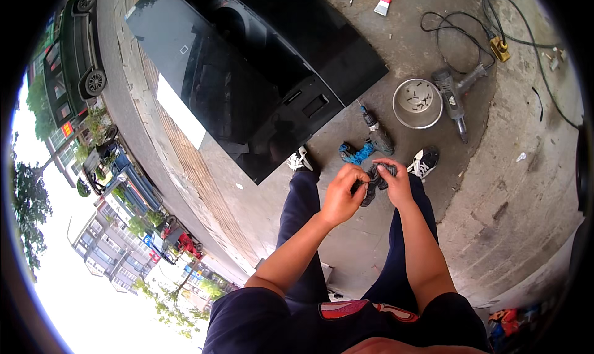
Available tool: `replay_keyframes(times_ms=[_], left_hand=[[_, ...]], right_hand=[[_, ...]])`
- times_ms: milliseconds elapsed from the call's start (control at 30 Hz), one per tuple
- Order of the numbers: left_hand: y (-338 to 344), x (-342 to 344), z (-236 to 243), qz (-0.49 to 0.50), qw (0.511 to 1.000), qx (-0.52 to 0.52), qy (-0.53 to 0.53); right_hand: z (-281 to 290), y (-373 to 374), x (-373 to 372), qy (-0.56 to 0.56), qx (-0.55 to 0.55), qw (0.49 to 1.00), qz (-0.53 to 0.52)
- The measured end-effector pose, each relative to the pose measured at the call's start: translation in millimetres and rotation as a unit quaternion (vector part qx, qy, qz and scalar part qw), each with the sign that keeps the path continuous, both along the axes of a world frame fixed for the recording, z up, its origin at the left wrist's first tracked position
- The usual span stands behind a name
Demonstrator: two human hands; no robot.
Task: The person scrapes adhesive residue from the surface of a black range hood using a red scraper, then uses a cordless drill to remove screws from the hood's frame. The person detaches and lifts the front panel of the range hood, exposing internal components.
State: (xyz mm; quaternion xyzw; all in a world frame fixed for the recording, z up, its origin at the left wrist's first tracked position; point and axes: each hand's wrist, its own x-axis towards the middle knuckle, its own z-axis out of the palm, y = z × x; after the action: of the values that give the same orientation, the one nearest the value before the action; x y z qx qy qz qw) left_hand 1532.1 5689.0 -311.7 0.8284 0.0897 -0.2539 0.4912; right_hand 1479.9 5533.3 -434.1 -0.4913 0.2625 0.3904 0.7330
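Note:
Both hands meet in front of my knees on a crumpled dark grey piece that looks like a knitted work glove (372, 189). My left hand (344, 196) pinches it from one side, fingers curled in. On the other side, my right hand (395, 182) has its fingers closed around a bunched part. Just beyond them on the floor lies a crumpled blue and black glove (357, 152). Beside that is a cordless drill (378, 132), its bit pointing at a large glossy black unit (247, 100) with a recessed opening.
A round metal bowl (398, 115) holds several small dark pieces. Right of it lies a grey heat gun (452, 98); black cable (461, 15) and a yellow connector (499, 48) lie farther back. A red-handled scraper (383, 2) is at the far side. My shoes (424, 162) flank the drill.

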Motion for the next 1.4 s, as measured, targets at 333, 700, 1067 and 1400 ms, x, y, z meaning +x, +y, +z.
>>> replay_keyframes(times_ms=[333,700,1067,1400], left_hand=[[169,-98,74,0.176,0.959,-0.137,0.177],[347,-178,89,0.468,0.874,-0.131,-0.014],[382,-165,27,0.419,0.889,-0.166,0.084],[355,-170,-64,0.470,0.811,-0.248,0.244]], right_hand=[[156,156,-5,-0.126,-0.021,0.977,0.171],[209,312,50,-0.072,-0.251,0.927,0.269],[46,387,151,-0.124,-0.414,0.857,0.281],[28,450,173,-0.109,-0.403,0.879,0.230]])
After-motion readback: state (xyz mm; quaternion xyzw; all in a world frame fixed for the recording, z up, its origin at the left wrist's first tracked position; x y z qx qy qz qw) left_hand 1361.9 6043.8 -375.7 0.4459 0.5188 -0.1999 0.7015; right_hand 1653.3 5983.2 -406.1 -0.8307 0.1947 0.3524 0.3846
